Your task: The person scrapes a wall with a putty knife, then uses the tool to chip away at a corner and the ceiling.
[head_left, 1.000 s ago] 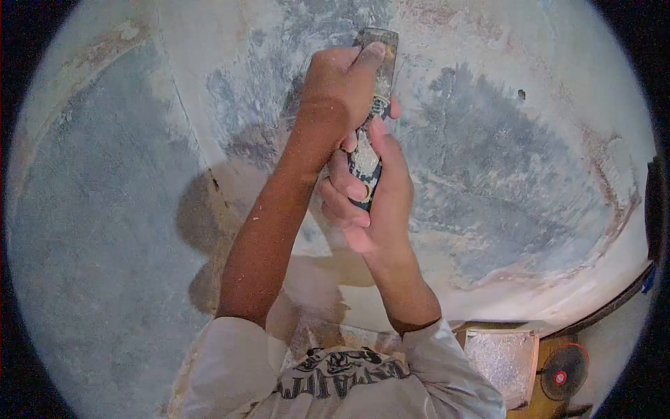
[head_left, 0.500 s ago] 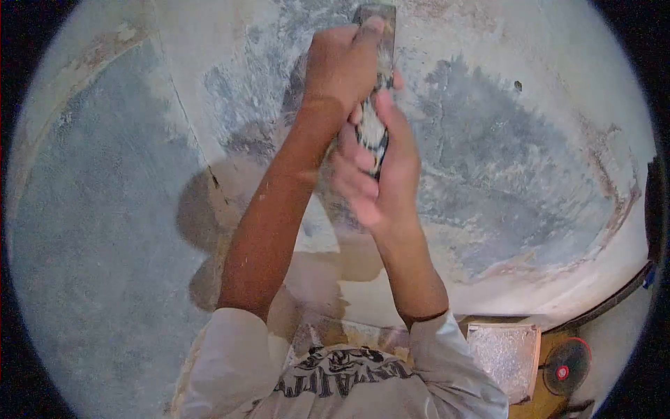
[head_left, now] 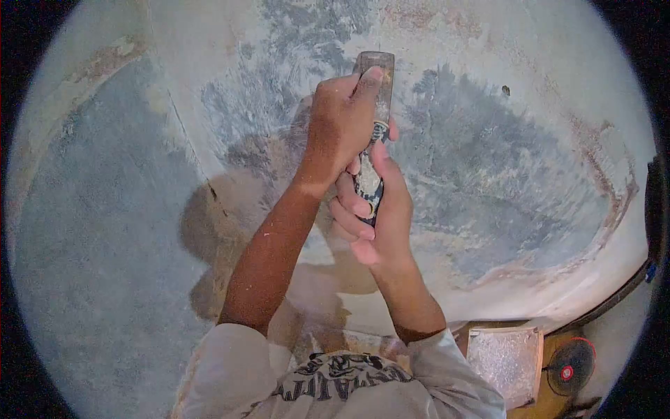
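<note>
A scraper with a flat metal blade (head_left: 377, 63) and a paint-spattered handle (head_left: 368, 183) is held in both hands, its blade pointing up the wall. My left hand (head_left: 342, 122) is closed around the upper part, with the thumb laid along the blade. Lower down, my right hand (head_left: 387, 206) wraps its fingers around the handle. The tool is in front of the wall (head_left: 488, 153), whose surface is patchy with pale coating and rough grey areas around the blade.
A crack (head_left: 183, 126) runs down the wall on the left. At the lower right are a whitish square panel (head_left: 506, 363) and a round dark fan (head_left: 569, 370) with a red rim. A dark cable (head_left: 614, 300) curves along the right side.
Both hands and the scraper have moved down the wall together. The grip on the tool looks the same, and the blur on the hands is gone.
</note>
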A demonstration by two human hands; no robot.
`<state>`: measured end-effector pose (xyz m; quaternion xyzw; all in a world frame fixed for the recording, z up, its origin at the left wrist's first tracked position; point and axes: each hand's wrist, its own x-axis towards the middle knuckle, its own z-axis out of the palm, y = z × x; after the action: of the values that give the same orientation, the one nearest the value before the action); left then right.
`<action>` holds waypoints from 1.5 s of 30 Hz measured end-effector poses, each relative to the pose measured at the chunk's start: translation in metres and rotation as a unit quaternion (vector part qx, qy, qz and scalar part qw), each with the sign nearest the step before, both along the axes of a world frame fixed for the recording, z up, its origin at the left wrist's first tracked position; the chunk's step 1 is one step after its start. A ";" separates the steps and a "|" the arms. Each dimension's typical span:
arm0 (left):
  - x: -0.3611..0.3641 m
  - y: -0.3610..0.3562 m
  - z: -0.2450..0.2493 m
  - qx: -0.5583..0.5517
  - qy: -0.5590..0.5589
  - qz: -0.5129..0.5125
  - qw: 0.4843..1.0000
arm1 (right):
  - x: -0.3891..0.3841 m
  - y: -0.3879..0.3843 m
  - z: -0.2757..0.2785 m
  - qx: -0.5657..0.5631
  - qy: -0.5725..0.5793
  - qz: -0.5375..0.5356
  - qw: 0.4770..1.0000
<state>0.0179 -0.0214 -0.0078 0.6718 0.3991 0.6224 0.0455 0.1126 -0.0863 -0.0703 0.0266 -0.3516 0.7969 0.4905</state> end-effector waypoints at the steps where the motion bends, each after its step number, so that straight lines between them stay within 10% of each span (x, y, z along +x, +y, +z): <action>1: 0.003 -0.010 0.007 -0.054 -0.031 -0.014 0.998 | 0.000 -0.001 -0.004 0.001 -0.008 -0.014 1.000; 6: 0.008 -0.033 0.026 -0.218 -0.097 -0.044 0.970 | 0.000 -0.008 0.001 -0.037 0.020 0.023 0.999; 45: -0.016 -0.031 0.037 -0.160 -0.052 -0.031 0.985 | -0.021 -0.004 0.014 0.017 0.010 0.033 0.999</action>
<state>0.0022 -0.0525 0.0297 0.6351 0.4694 0.5825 0.1925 0.0918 -0.0900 -0.0566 0.0545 -0.3586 0.8064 0.4670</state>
